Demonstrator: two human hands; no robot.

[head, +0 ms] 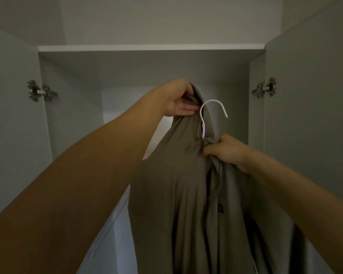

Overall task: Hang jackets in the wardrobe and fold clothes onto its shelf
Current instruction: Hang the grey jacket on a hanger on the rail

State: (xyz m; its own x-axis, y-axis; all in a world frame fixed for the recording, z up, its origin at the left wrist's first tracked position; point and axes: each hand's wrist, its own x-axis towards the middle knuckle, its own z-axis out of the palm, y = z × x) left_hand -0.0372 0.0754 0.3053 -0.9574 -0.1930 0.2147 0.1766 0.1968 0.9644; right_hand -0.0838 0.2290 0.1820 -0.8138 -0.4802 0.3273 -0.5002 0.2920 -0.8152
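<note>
A beige-brown jacket [178, 194] hangs lengthwise in front of the open wardrobe [147, 64], held up at head height. A white hanger [208, 107] is inside it, and only the hook sticks out above the collar. My left hand [178, 103] grips the top of the jacket's collar or hood, left of the hook. My right hand [228, 151] pinches the bunched fabric at the neck just below the hook. No hanging rail is visible.
Both wardrobe doors stand open, the left door [10, 115] and the right door [309, 115], with metal hinges [41, 91] on each side. The wardrobe's top panel [151, 48] runs across above. A lit white back wall shows behind the jacket.
</note>
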